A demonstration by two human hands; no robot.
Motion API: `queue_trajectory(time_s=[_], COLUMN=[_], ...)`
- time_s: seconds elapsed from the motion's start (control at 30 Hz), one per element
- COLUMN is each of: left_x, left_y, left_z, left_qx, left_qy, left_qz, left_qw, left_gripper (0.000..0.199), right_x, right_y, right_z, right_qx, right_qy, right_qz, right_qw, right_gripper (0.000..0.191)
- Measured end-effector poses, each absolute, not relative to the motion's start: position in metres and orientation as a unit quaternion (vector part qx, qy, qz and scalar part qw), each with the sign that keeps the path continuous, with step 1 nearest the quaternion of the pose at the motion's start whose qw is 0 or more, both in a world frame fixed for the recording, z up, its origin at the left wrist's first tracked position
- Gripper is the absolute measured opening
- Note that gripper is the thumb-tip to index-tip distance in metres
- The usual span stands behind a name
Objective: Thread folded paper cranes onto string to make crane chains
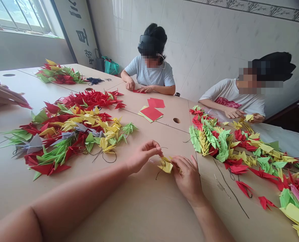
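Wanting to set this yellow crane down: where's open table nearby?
Bare tabletop lies between the red paper sheets and the yellow paper crane. More lies nearer the person, below the left hand and right hand. It's crowded at the left crane heap and right crane heap.

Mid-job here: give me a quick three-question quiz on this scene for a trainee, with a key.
1. Multiple choice: what colour is the small folded paper crane between the bare left hand and the bare right hand? A) red B) yellow C) green
2. True or false: a stack of flat red paper squares lies on the tan tabletop, apart from the large multicoloured heap of folded paper cranes.
3. Short answer: what is the thin dark strand by the crane?

Key: 1. B; 2. True; 3. Black thread.
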State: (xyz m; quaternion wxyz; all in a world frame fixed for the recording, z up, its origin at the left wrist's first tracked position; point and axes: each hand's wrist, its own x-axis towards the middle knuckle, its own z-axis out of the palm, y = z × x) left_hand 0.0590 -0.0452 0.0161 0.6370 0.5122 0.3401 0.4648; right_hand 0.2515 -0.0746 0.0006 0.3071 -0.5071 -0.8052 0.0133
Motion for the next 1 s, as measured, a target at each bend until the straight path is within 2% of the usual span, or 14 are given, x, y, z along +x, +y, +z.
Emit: queue_trajectory(time_s=[0.13,0.43,0.63,0.77,0.9,1.0], left_x=[0.055,0.053,0.058,0.059,0.059,0.061], left_y=[-0.039,-0.035,-0.048,-0.049,-0.047,-0.046], left_z=[0.014,0.012,0.016,0.009,0.001,-0.001], left_qx=[0.465,0.450,0.615,0.705,0.727,0.738], left_qy=[0.346,0.435,0.431,0.424,0.424,0.422], left_qz=[0.505,0.555,0.451,0.380,0.346,0.350], left_qw=[0.639,0.548,0.483,0.422,0.414,0.393], left_gripper=[0.018,0.018,0.047,0.059,0.070,0.061], right_x=[0.254,0.258,0.257,0.257,0.256,0.255], right_y=[-0.073,-0.070,-0.071,-0.072,-0.072,-0.072], right_z=[-0.002,-0.006,-0.004,-0.003,-0.002,-0.001], right_qx=[-0.521,-0.540,-0.537,-0.531,-0.520,-0.503], right_qy=[-0.790,-0.764,-0.766,-0.767,-0.767,-0.773], right_qz=[-0.001,-0.032,-0.043,-0.050,-0.056,-0.052], right_qw=[0.322,0.351,0.351,0.357,0.371,0.383], right_gripper=[0.016,0.019,0.020,0.017,0.015,0.014])
